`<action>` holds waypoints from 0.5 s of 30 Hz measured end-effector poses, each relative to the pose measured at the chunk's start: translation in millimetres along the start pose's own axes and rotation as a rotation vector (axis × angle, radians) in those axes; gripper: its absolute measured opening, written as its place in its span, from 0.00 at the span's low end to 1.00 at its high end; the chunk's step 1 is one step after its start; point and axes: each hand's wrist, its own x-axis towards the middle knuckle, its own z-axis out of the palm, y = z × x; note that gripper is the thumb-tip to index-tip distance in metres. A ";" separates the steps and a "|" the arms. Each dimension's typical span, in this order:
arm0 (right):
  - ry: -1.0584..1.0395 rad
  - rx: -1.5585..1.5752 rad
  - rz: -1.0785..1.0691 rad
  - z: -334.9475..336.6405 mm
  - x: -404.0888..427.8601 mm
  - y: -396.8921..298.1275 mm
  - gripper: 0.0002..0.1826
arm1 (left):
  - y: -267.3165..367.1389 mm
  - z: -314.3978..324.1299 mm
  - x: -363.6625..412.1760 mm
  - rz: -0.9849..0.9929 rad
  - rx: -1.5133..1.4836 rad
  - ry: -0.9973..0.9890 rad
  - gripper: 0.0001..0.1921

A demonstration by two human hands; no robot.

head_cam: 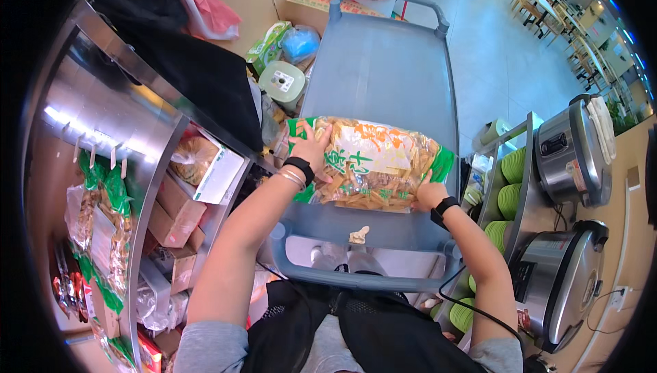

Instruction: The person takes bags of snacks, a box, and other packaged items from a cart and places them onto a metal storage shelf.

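Note:
A large clear plastic bag of dried tan strips (369,162) lies crosswise over the near part of a grey utility cart (385,60). It has green ends and bears printed writing. My left hand (310,149) grips the bag's left end, fingers spread over the top. At the lower right corner my right hand (430,193) holds the bag by its edge, thumb on top; the fingers beneath are hidden. A small crumpled off-white scrap (359,235) rests on the cart top between the bag and the near handle.
Steel shelving (169,167) with boxes and similar bags stands on the left. To the right, a rack holds green bowls (508,203) and two large rice cookers (575,152). A lidded pale green container (282,83) and a cardboard box (308,6) sit beyond the cart's left side.

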 end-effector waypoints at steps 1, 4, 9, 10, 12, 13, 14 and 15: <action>0.026 0.034 0.012 1.1 0.3 0.2 0.63 | -0.5 1.2 1.5 -0.018 0.017 0.020 0.74; 0.035 0.068 0.022 5.0 -3.5 5.1 0.64 | 3.6 1.7 -0.9 0.009 -0.010 0.008 0.74; 0.029 0.074 0.072 4.2 -3.6 3.5 0.65 | 3.6 6.7 -3.4 -0.012 -0.032 0.069 0.73; 0.025 0.075 0.070 4.7 -2.5 3.1 0.65 | 2.4 7.5 -4.0 -0.011 -0.033 0.064 0.73; 0.071 0.099 0.081 6.6 0.2 4.5 0.65 | 1.9 7.5 -5.6 -0.009 -0.093 0.112 0.72; 0.059 0.098 0.087 8.0 0.6 4.3 0.66 | 2.8 7.4 -7.0 -0.023 -0.131 0.085 0.71; 0.061 0.095 0.086 9.5 1.8 3.4 0.66 | 3.5 8.9 -8.5 -0.026 -0.133 0.087 0.71; 0.048 0.091 0.089 11.0 2.7 2.4 0.66 | 4.5 10.4 -10.6 -0.035 -0.138 0.090 0.71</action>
